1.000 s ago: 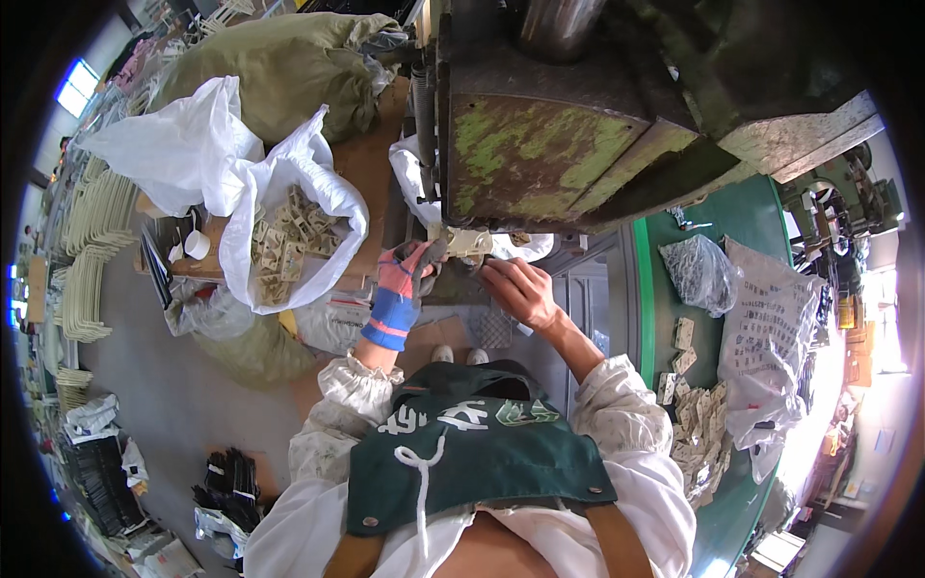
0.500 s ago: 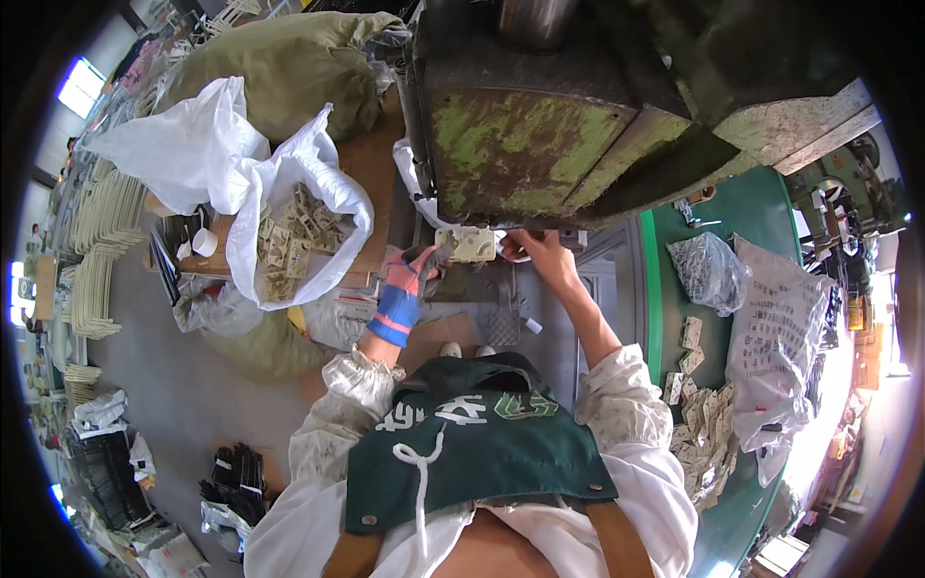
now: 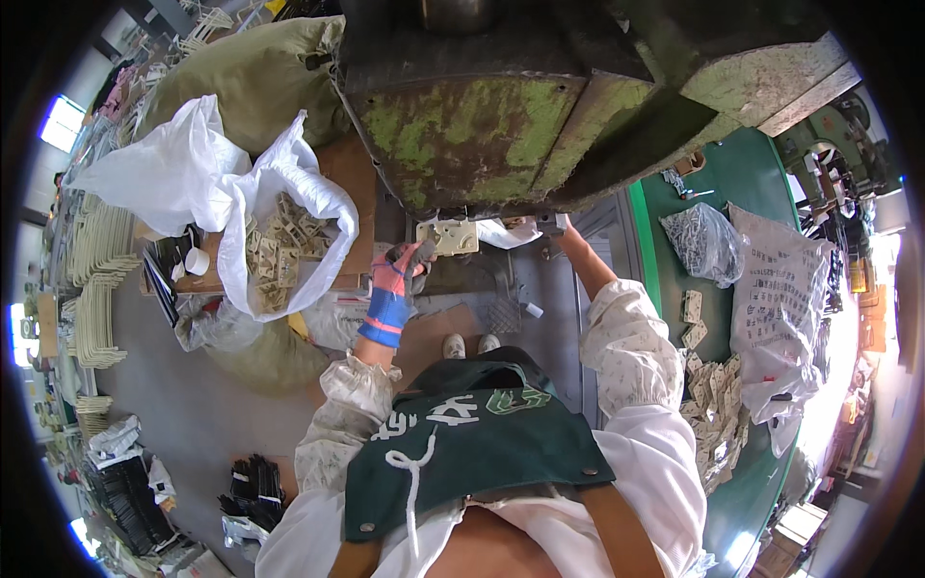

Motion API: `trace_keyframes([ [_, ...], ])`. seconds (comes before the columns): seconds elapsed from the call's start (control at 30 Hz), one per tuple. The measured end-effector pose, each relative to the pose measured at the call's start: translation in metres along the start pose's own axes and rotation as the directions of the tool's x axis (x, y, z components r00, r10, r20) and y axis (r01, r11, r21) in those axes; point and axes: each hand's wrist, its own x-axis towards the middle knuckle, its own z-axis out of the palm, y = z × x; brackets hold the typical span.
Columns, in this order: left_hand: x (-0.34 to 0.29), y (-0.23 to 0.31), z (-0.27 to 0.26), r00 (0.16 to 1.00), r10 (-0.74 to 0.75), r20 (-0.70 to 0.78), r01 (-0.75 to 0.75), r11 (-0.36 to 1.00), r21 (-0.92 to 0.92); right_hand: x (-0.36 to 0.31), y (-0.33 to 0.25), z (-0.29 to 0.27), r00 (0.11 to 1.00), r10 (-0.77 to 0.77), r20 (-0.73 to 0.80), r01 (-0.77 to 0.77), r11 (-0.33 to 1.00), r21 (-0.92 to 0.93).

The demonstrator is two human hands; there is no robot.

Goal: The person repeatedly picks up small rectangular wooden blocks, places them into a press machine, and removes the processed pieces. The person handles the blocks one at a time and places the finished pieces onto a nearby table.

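Note:
My left hand (image 3: pixel 397 279), in a pink, blue and grey work glove, grips the lower left corner of a cream rectangular plate (image 3: pixel 453 238) with holes and small raised parts. The plate lies under the front edge of a large worn green press (image 3: pixel 462 135). Further right, my bare right hand (image 3: pixel 568 231) reaches below the press's edge; its fingers are hidden there. A white bag or sheet (image 3: pixel 509 232) hangs between the plate and that hand.
At left, an open white sack (image 3: pixel 337 207) holds several similar cream pieces (image 3: pixel 279 252). More cream pieces (image 3: pixel 713 409) lie on the green table (image 3: pixel 761 159) at right, near a clear bag of small metal parts (image 3: pixel 701 246) and a printed sack (image 3: pixel 776 308).
My right hand has moved from the plate's right end rightward, behind the press's lower edge. My left hand still keeps hold of the plate. The view has shifted a little.

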Motion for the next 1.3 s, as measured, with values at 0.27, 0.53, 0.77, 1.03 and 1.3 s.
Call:
trace_keyframes([
  [0.27, 0.002, 0.01, 0.005, 0.99, 0.137, -0.031, -0.135, 0.989, 0.053, -0.022, -0.036, -0.012, 0.981, 0.188, 0.041, -0.177, 0.797, 0.578],
  [0.53, 0.003, 0.024, 0.012, 0.981, -0.162, -0.103, 0.118, 0.932, -0.343, -0.088, -0.178, -0.019, 0.989, -0.048, 0.14, -0.017, 0.902, 0.432],
  [0.77, 0.001, 0.021, 0.014, 0.967, -0.234, -0.105, 0.178, 0.907, -0.381, -0.107, -0.24, -0.003, 0.984, 0.175, 0.019, -0.155, 0.814, 0.56],
  [1.03, 0.004, 0.01, 0.015, 0.967, -0.236, -0.093, 0.183, 0.902, -0.392, -0.095, -0.259, 0.009, 0.989, -0.02, -0.146, 0.03, 0.997, 0.068],
  [1.3, 0.002, 0.006, 0.014, 0.994, -0.07, -0.081, 0.041, 0.949, -0.312, -0.082, -0.262, 0.02, 0.981, 0.119, -0.152, -0.092, 0.981, 0.169],
])
